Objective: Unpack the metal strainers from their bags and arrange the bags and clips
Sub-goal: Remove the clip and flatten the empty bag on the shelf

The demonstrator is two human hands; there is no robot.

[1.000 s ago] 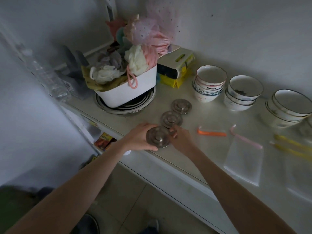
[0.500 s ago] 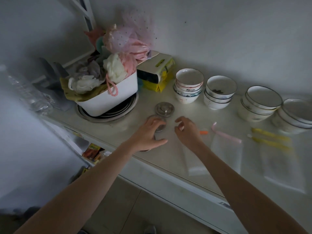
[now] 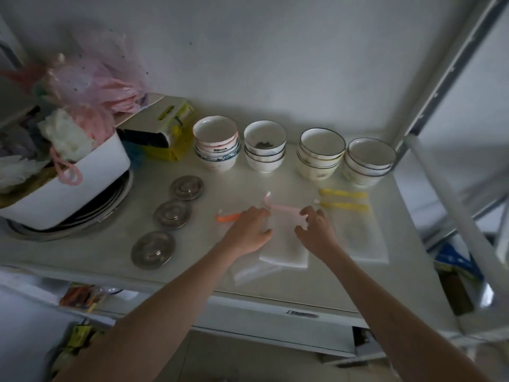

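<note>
Strainers look done with: three metal strainers sit bare on the worktop in a diagonal line, the near one by the front edge, the middle one and the far one stepping back toward the white tub. So my read is we're on the tidy-up part now, sorting the bags and clips. Both hands are over the middle clear bag, which lies flat with the pink clip right at its top edge. The left hand is palm down and loosely spread, fingertips about on the bag's upper left corner, with the orange clip just beside them. The right hand is half open with curled fingers, hovering near the pink clip's right end; can't tell if it's actually touching it or the bag. Neither hand is holding anything as far as I can see. Another bag lies flat to the right with two yellow clips above it, and a third bag pokes out crooked under the left forearm. Next move probably means squaring the middle bag up and lining its clip along the top, gently, since thin plastic slides and crumples easily.
</note>
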